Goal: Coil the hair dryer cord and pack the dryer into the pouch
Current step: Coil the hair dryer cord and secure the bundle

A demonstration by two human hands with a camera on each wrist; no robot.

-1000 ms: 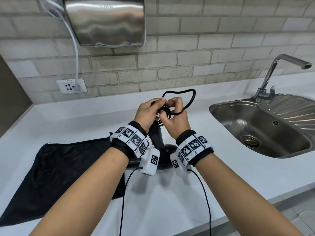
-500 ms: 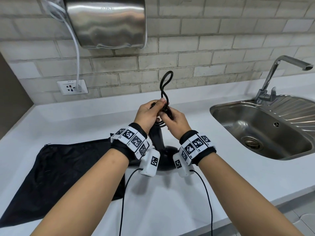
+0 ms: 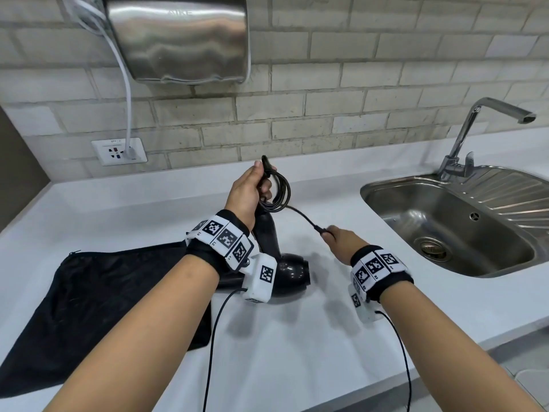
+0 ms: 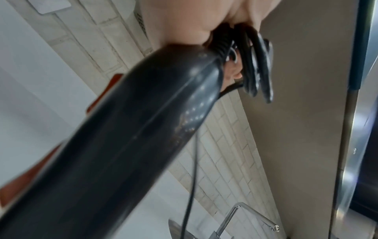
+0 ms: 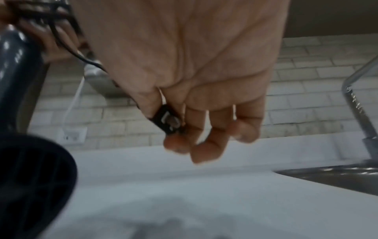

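The black hair dryer (image 3: 289, 273) lies on the white counter (image 3: 297, 337) with its handle (image 3: 266, 230) pointing up. My left hand (image 3: 248, 190) grips the coiled black cord (image 3: 279, 190) at the handle's top; the left wrist view shows the handle (image 4: 126, 145) and the coil (image 4: 255, 64) under my fingers. A short taut length of cord runs down and right to my right hand (image 3: 337, 237), which pinches the plug (image 5: 166, 121) between thumb and fingers. The black pouch (image 3: 89, 307) lies flat at the left, partly under my left forearm and the dryer.
A steel sink (image 3: 454, 221) with a tap (image 3: 475, 129) is sunk in the counter at the right. A metal hand dryer (image 3: 178, 37) hangs on the brick wall, its white cable plugged into a socket (image 3: 118, 151). The counter's front edge runs below my forearms.
My right hand has moved down and to the right away from the left, pulling the cord's end taut. The loop that stood up above my hands is now gathered in the coil.
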